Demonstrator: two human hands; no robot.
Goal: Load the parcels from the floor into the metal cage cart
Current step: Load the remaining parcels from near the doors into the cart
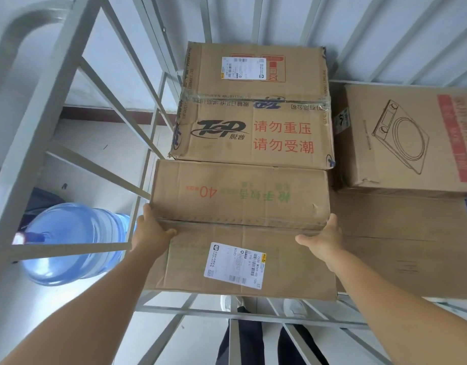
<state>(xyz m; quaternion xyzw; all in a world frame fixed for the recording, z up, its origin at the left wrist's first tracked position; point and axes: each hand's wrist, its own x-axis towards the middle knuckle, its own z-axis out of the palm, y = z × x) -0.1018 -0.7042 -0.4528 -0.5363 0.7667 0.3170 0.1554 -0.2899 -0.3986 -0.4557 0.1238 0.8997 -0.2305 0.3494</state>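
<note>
A brown parcel [240, 227] with a white shipping label [235, 264] is held from both sides, low in the metal cage cart [77, 61], at centre frame. The left hand [150, 230] is clamped on the parcel's 9 o'clock edge, thumb laid over the top face, fingers hidden down the side. The right hand [324, 238] is pressed to the 3 o'clock edge, thumb stretched across the top, remaining fingers out of sight behind the cardboard, so their spread cannot be told. At 12 o'clock a taped carton with red and black print [253, 106] is seen touching the held parcel's far edge. At 2 o'clock a box with a line drawing of a cooker [406, 138] is stacked on a plain carton [406, 246] lying at 3 o'clock, just beside the held parcel. A blue water jug [71, 241] is seen at 9 o'clock, outside the cage bars. The person's shoes [293, 306] and dark trousers are visible at 6 o'clock through the bars.
</note>
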